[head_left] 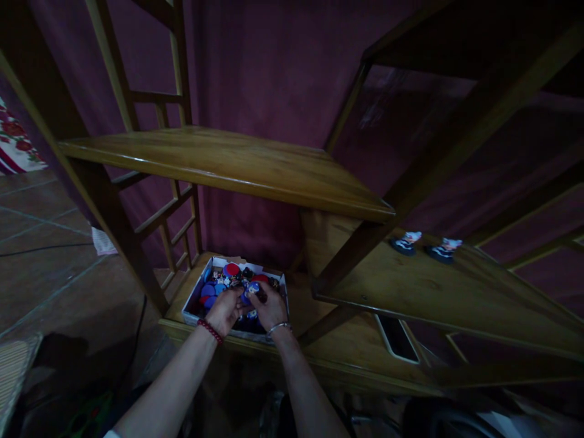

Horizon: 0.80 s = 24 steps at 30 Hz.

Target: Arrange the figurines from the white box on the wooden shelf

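Over a white cardboard box [189, 304], both my hands meet at a small figurine [250, 288] with a blue top. My right hand [272, 307], with a silver bangle at its wrist, pinches the figurine from the right. My left hand [225, 310], wearing a red bead bracelet, closes on its lower left side. Inside the box lie blue discs [208, 290], a red disc [231, 269] and several small figurines, partly hidden by my hands.
The box stands on the low board of a wooden shelf unit, under an upper shelf [219, 155]. Two small figurines [406, 242] on dark bases stand on a shelf at right. A dark, pale-rimmed rectangular object [398, 338] lies below them. Slanted wooden posts [351, 255] flank the space.
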### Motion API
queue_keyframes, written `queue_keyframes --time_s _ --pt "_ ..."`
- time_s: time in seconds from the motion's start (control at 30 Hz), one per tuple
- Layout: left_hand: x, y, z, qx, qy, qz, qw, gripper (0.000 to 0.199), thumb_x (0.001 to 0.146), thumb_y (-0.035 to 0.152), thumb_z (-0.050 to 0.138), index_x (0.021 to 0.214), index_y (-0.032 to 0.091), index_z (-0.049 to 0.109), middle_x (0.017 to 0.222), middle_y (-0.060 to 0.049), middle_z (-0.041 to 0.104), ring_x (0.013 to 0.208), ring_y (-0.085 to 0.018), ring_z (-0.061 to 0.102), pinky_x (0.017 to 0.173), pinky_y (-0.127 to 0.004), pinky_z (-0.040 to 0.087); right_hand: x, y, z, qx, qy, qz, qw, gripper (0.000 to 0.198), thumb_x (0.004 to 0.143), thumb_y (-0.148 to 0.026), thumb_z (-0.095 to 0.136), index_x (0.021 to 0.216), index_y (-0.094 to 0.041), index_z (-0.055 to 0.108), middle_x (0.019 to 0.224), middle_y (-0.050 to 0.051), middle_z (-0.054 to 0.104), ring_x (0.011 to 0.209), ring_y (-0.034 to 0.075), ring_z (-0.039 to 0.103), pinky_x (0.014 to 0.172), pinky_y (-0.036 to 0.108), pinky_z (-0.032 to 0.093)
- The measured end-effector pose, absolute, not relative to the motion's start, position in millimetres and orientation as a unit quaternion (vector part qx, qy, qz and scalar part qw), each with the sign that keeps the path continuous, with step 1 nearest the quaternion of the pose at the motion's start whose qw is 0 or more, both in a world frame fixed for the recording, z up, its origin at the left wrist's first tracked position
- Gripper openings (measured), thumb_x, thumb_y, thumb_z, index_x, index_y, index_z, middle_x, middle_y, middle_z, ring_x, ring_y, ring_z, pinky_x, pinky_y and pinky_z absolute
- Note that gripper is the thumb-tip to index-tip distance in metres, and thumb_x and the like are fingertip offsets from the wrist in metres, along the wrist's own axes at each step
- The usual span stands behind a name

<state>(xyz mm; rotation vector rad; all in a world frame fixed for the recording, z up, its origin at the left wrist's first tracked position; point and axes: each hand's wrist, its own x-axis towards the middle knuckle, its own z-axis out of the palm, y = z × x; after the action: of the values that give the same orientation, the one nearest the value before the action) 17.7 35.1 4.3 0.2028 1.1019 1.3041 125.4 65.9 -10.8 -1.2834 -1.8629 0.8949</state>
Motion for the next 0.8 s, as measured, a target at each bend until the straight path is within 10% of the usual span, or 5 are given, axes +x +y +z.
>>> queue_keyframes --time_s 0.8 --pt "13.5 30.1 15.5 0.107 0.481 0.558 0.668 0.013 0.078 0.011 0.042 0.074 0.011 0.054 0.055 -0.003 0.06 0.049 -0.011 0.056 0.062 -0.031 0.05 128.3 64.8 -8.7 -0.475 -0.735 0.363 0.32 0.028 0.069 -0.023 0.056 0.097 -0.023 0.058 0.09 0.001 0.065 0.083 0.017 0.059 0.077 0.028 0.045"
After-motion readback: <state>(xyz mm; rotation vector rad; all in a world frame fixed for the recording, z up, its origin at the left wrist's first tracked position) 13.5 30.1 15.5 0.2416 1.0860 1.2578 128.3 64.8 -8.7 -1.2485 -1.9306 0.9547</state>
